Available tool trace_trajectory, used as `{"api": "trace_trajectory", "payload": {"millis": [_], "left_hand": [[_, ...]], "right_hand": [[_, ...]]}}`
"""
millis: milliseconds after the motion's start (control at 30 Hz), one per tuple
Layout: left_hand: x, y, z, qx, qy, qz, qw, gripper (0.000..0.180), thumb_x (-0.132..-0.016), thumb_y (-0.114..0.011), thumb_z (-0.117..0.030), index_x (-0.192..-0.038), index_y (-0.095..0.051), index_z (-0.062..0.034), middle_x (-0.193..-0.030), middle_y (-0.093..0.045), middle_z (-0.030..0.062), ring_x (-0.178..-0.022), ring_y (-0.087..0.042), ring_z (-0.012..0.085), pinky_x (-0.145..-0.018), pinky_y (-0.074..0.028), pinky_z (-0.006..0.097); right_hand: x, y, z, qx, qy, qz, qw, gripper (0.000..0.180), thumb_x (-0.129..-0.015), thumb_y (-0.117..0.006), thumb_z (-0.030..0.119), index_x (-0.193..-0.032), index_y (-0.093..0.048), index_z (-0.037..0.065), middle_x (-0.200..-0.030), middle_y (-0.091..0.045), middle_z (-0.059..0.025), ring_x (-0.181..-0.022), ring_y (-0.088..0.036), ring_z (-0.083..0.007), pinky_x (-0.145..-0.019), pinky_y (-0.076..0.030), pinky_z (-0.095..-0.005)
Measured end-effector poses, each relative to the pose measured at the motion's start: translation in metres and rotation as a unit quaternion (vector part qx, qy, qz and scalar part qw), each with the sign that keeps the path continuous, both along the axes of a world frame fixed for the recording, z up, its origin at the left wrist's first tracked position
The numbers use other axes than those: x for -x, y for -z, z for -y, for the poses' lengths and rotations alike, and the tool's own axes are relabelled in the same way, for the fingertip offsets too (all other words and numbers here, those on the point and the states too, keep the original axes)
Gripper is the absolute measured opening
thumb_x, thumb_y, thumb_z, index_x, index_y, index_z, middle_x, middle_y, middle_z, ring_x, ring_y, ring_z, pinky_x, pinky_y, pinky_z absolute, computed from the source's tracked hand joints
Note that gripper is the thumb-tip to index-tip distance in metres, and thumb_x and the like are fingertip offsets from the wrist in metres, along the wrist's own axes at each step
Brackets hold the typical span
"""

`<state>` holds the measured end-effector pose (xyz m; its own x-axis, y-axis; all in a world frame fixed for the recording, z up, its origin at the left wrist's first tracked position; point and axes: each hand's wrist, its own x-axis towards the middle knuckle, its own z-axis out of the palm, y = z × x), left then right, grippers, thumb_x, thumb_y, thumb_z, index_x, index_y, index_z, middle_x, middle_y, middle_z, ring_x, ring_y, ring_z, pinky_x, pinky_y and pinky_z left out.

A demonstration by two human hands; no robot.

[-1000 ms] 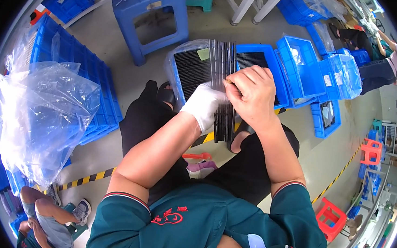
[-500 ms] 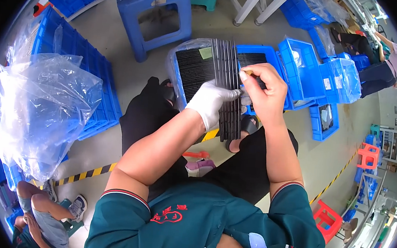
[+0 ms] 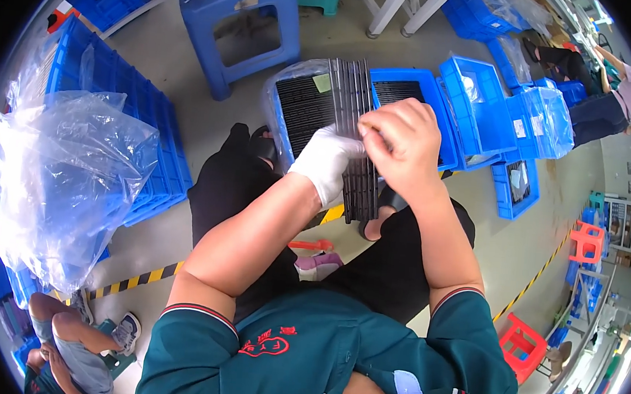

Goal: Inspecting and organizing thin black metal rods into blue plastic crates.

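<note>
Seated person in dark green short-sleeved shirt point(image 3: 331, 369), black trousers. Left hand point(image 3: 327, 162), in a white glove, closes around the near end of a stack of thin dark grey ribbed plates point(image 3: 357, 137) and props it on edge over the lap, likely so the edges stay flush. Bare right hand point(image 3: 397, 148) lies curled over the stack's right face, thumb and fingertips pinching at the top plates, likely to separate or count them. Directly beyond the stack, a blue plastic crate lined with clear film point(image 3: 304, 107) holds more of the same dark plates lying flat; a 2nd blue crate point(image 3: 412, 93) butts up on its right. Floor is grey concrete point(image 3: 192, 69) with a yellow-black hazard stripe point(image 3: 138, 281). Left: clear plastic bag point(image 3: 65, 177) bunched over stacked blue crates point(image 3: 146, 139). Farther out: blue plastic stool point(image 3: 240, 21), more blue bins point(image 3: 508, 108), red stool point(image 3: 522, 347) at right. Another person's legs at lower left point(image 3: 74, 341); another person sits far upper right point(image 3: 613, 87).
</note>
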<state>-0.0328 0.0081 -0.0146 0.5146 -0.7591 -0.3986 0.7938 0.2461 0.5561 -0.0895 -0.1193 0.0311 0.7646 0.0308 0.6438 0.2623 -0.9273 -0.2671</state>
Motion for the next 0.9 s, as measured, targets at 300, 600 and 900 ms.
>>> {"api": "trace_trajectory", "payload": {"millis": [300,600,900], "left_hand": [[0.003,-0.008,0.001,-0.042,-0.016,0.037,0.998,0.018,-0.08,-0.062,-0.001,-0.097,-0.063,-0.003,-0.083,-0.061,0.0041,-0.072,-0.057,0.0128,-0.064,-0.047,0.029],[0.006,-0.004,0.005,-0.043,-0.024,0.116,0.992,0.015,-0.081,-0.061,-0.001,-0.097,-0.062,-0.0007,-0.083,-0.061,0.004,-0.073,-0.056,0.0113,-0.065,-0.047,0.028],[0.0,-0.007,0.002,-0.023,0.007,0.013,1.0,0.023,-0.082,-0.057,0.005,-0.105,-0.058,0.0009,-0.087,-0.063,0.0073,-0.073,-0.062,0.0164,-0.064,-0.05,0.031]], "right_hand": [[0.0,-0.001,-0.01,0.054,0.04,0.015,0.998,0.01,-0.064,-0.07,0.008,-0.068,-0.062,0.012,-0.069,-0.058,0.0005,-0.069,-0.057,-0.0204,-0.066,-0.041,-0.0357],[0.0,0.003,-0.006,0.029,0.038,0.013,0.999,0.01,-0.064,-0.071,0.008,-0.07,-0.063,0.01,-0.071,-0.06,-0.0008,-0.07,-0.058,-0.022,-0.068,-0.043,-0.0367],[0.007,-0.005,-0.004,-0.194,0.041,-0.072,0.977,0.009,-0.075,-0.072,-0.001,-0.082,-0.068,0.002,-0.075,-0.063,-0.0047,-0.07,-0.059,-0.0147,-0.058,-0.045,-0.0259]]}}
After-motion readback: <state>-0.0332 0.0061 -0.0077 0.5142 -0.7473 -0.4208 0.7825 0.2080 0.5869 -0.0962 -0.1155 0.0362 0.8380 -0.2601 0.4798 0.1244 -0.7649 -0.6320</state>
